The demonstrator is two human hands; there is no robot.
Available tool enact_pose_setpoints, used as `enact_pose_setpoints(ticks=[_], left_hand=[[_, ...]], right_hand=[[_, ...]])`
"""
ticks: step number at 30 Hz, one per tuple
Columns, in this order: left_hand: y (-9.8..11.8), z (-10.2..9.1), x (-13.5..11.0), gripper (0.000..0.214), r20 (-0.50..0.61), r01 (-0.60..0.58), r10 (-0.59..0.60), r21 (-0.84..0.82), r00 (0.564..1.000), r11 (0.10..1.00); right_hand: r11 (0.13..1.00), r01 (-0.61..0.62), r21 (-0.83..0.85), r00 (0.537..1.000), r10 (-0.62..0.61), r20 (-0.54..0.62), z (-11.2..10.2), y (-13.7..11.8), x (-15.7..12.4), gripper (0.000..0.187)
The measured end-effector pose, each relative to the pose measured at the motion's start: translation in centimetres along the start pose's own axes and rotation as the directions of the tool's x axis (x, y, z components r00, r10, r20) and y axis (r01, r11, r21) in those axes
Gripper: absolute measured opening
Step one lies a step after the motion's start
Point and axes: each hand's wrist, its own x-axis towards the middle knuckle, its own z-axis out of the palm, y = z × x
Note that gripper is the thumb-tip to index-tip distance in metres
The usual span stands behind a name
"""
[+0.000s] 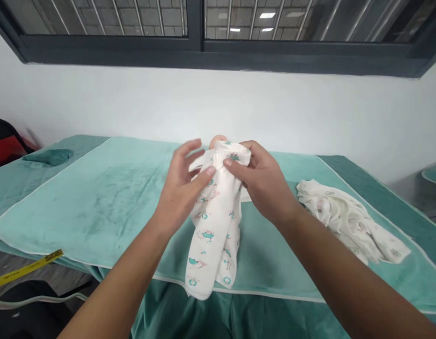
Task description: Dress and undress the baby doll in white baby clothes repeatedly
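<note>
White baby pants (207, 230) with small teal and pink prints hang upright in front of me, both legs dangling over the mat's front edge. My right hand (262, 176) pinches the waistband on its right side, thumb in front and fingers behind. At the left side of the waistband is my left hand (186, 181), its thumb pressed on the fabric and upper fingers partly spread; the lower fingertips go behind the cloth. Just behind the waistband shows a rounded skin-toned thing (218, 140), perhaps a doll's head, mostly hidden by the pants.
A light teal mat (80, 197) covers the table. Crumpled white printed cloth (344, 216) lies on the right. A folded dark teal cloth (48, 157) and a red and black bag (8, 143) are at left. Yellow tape (27, 268) hangs near the lower left; a wall stands behind.
</note>
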Motion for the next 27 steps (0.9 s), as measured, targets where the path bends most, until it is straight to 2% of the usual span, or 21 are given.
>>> enact_pose_setpoints(ticks=[2, 4, 6, 8, 10, 12, 13, 15, 17, 20, 22, 23, 25, 27], left_hand=[[-1.4, 0.1, -0.8, 0.06, 0.127, 0.15, -0.151, 0.017, 0.98, 0.989], [-2.5, 0.2, -1.8, 0.054, 0.269, 0.3, -0.296, 0.026, 0.917, 0.954], [-3.3, 0.2, -2.6, 0.047, 0.295, 0.394, -0.379, 0.012, 0.877, 0.919], [-3.8, -0.3, -2.9, 0.047, 0.17, 0.426, -0.415, -0.038, 0.894, 0.904], [-4.6, -1.1, -2.6, 0.051, -0.051, 0.408, -0.414, -0.091, 0.909, 0.908], [-5.9, -2.1, -2.0, 0.056, -0.242, 0.392, -0.403, -0.096, 0.882, 0.915], [-6.7, -2.5, -1.7, 0.057, -0.295, 0.399, -0.398, -0.059, 0.869, 0.915], [-8.7, -3.3, -1.3, 0.059, -0.331, 0.44, -0.385, 0.108, 0.862, 0.892], [-10.5, -3.8, -1.2, 0.058, -0.313, 0.435, -0.336, 0.341, 0.889, 0.833], [-11.9, -3.8, -1.6, 0.051, -0.225, 0.246, -0.136, 0.589, 0.965, 0.77], [-11.8, -3.4, -1.7, 0.043, -0.149, 0.111, -0.025, 0.606, 0.989, 0.787], [-11.6, -3.1, -1.6, 0.041, -0.123, 0.1, -0.037, 0.56, 0.992, 0.823], [-11.5, -2.3, -0.9, 0.039, -0.064, 0.22, -0.211, 0.375, 0.975, 0.901], [-11.9, -1.5, 0.3, 0.04, 0.029, 0.436, -0.444, 0.143, 0.896, 0.889]], right_hand=[[0.996, 0.001, 0.091, 0.998, 0.004, -0.056, -0.3, 0.0, 0.5, 0.025], [0.99, 0.0, 0.138, 0.995, 0.014, -0.095, -0.6, 0.3, 1.4, 0.027], [0.984, -0.008, 0.176, 0.994, 0.027, -0.108, -1.1, 1.2, 2.2, 0.027], [0.974, -0.021, 0.227, 0.995, 0.043, -0.09, -1.5, 2.9, 3.0, 0.026], [0.964, -0.056, 0.258, 0.996, 0.07, -0.046, -1.7, 5.1, 3.4, 0.029], [0.967, -0.118, 0.225, 0.993, 0.121, -0.002, -1.6, 7.3, 3.5, 0.037], [0.971, -0.151, 0.183, 0.988, 0.151, 0.014, -1.4, 8.3, 3.5, 0.043], [0.98, -0.192, 0.047, 0.981, 0.191, 0.035, -1.1, 10.1, 3.6, 0.051], [0.974, -0.179, -0.139, 0.982, 0.186, 0.04, -0.9, 11.5, 4.1, 0.052], [0.912, -0.09, -0.401, 0.994, 0.104, 0.014, -1.5, 13.3, 5.9, 0.05], [0.847, -0.047, -0.53, 0.999, 0.048, -0.012, -2.5, 14.3, 7.7, 0.05], [0.811, -0.048, -0.584, 0.999, 0.038, -0.029, -3.0, 14.8, 8.7, 0.052], [0.734, -0.114, -0.67, 0.993, 0.077, -0.085, -4.3, 15.8, 10.9, 0.058], [0.673, -0.22, -0.706, 0.975, 0.152, -0.159, -5.4, 16.7, 13.1, 0.067]])
